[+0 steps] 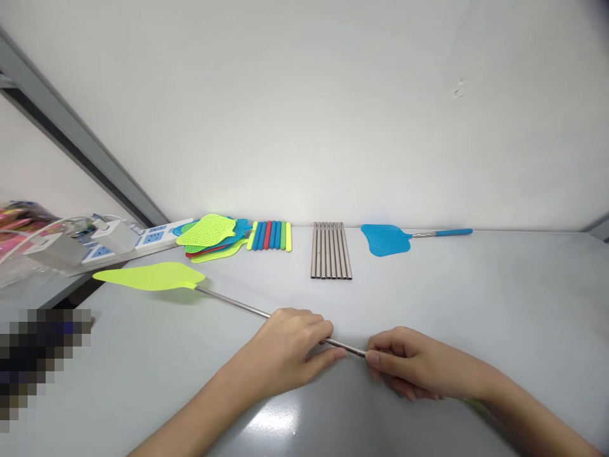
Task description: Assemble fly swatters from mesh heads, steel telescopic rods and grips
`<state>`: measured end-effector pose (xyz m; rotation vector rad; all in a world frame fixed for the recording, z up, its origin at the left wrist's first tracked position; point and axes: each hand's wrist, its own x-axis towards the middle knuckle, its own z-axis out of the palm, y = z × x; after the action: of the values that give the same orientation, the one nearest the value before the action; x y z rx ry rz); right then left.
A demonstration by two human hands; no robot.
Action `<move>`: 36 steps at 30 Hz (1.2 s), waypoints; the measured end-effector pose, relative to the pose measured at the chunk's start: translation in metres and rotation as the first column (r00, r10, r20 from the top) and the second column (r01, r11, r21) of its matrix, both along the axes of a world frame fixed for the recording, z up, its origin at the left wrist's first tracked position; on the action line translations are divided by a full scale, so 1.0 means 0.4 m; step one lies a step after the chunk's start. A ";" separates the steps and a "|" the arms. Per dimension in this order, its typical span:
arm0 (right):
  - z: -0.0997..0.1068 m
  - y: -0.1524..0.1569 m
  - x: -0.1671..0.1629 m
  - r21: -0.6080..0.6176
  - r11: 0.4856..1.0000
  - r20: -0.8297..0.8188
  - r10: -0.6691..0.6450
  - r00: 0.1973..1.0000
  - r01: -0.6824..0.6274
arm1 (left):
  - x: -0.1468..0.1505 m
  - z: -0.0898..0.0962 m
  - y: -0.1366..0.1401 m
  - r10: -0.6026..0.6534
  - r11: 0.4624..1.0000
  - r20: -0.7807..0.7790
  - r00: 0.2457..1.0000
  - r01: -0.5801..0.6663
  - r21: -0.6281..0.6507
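A yellow-green fly swatter with a long metal rod lies slantwise, its head to the left and its rod running down to the right. My left hand is closed over the middle of the rod, palm down, with the thumb stretched along the near side. Farther right, my right hand pinches the rod near its lower end between thumb and fingers. What lies inside the right palm is hidden. A bit of yellow-green shows beneath the right wrist, perhaps the swatter's grip.
Behind the hands lie a row of metal tubes, several coloured grips, and a pile of swatter heads. A blue fly swatter rests at the back right. At left are a power strip and plugged-in chargers, beside the wall.
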<state>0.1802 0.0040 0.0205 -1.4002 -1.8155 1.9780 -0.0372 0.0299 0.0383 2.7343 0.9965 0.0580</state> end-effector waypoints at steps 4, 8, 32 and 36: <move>0.001 -0.003 -0.006 0.027 1.000 -0.012 0.012 1.000 -0.011 | 0.017 -0.007 -0.022 -0.052 0.999 0.003 0.999 0.052 0.002; -0.005 -0.005 -0.003 0.042 0.998 -0.010 0.046 0.999 -0.045 | 0.035 -0.023 -0.042 -0.104 0.995 -0.003 0.995 0.104 0.001; 0.019 0.017 0.032 0.175 0.985 0.067 -0.004 0.998 -0.008 | 0.019 -0.024 -0.022 -0.009 0.995 0.059 0.998 0.004 0.098; 0.016 0.011 0.019 0.196 0.981 0.040 -0.014 0.999 0.006 | 0.028 -0.027 -0.028 -0.030 0.996 0.021 0.999 0.028 0.089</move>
<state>0.1878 0.0083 0.0267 -1.3961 -1.9554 1.7222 -0.0258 0.0186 0.0274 2.8209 0.9709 0.1305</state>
